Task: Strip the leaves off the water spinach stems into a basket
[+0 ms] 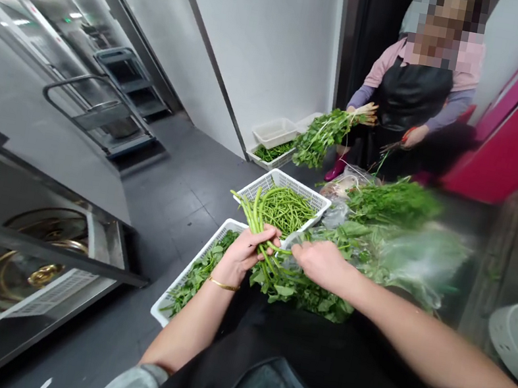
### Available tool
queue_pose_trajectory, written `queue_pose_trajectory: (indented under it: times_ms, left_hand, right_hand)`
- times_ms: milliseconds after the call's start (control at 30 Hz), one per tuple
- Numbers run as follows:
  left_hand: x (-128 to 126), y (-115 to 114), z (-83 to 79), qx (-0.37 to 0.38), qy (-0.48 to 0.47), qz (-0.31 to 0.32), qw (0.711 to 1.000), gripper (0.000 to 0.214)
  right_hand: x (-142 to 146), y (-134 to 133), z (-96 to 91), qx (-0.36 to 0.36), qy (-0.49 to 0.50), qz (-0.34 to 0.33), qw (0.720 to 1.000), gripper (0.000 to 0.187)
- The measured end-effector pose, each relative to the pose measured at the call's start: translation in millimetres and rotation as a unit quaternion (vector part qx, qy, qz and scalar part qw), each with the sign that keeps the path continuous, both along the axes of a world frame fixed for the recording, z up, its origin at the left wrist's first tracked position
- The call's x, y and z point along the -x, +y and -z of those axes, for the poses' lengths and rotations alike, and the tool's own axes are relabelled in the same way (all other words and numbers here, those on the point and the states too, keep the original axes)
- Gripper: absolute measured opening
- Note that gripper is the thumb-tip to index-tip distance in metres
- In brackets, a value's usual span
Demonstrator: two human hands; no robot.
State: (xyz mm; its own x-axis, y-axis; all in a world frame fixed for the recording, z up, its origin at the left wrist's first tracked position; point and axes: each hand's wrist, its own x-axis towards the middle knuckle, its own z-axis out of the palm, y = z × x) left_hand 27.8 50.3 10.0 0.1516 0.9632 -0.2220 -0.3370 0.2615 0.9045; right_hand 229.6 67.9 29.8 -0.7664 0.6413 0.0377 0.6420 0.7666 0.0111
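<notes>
Green stems (pixel 260 220) clenched in our left hand (pixel 243 255) risked slipping if that grip eased, our right hand (pixel 319 263) open alongside.

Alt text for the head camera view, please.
A left hand with a gold bracelet grips a bunch of green stems over two white plastic baskets, while the right hand reaches across leafy greens. Opposite, a co-worker in a black apron holds another leafy bunch.

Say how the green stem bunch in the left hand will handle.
The green stems look fairly springy, sticking out past the left hand without flopping. The leafy ends probably droop and snag. The stems are likely light, being thin.
</notes>
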Motion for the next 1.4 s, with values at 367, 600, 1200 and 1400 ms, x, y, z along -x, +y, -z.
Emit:
queue_pose_trajectory:
  times_ms: [367, 600, 1200, 1400]
  left_hand:
    - [16.6, -11.5, -9.4, -0.092, 0.062, -0.127, 0.986, 0.028]
    - [3.4, -18.5, -15.2, -0.085, 0.051, -0.113, 0.989, 0.029]
    - [-9.4, -27.1, 13.7, -0.036, 0.055, -0.151, 0.986, 0.031]
    - [-14.1, -24.4, 9.0, -0.026, 0.025, -0.106, 0.994, 0.031]
  right_hand:
    - [-111.9, -8.3, -6.4, -0.137, 0.368, 0.211, 0.895, 0.035]
    - [-66.3, -25.8, -18.2, -0.181, 0.22, 0.011, 0.958, 0.026]
    - [-69.4, 13.3, 0.2, 0.091, 0.375, 0.101, 0.917, 0.035]
    - [-3.7, 4.9, -10.1, 0.099, 0.063, -0.103, 0.988, 0.023]
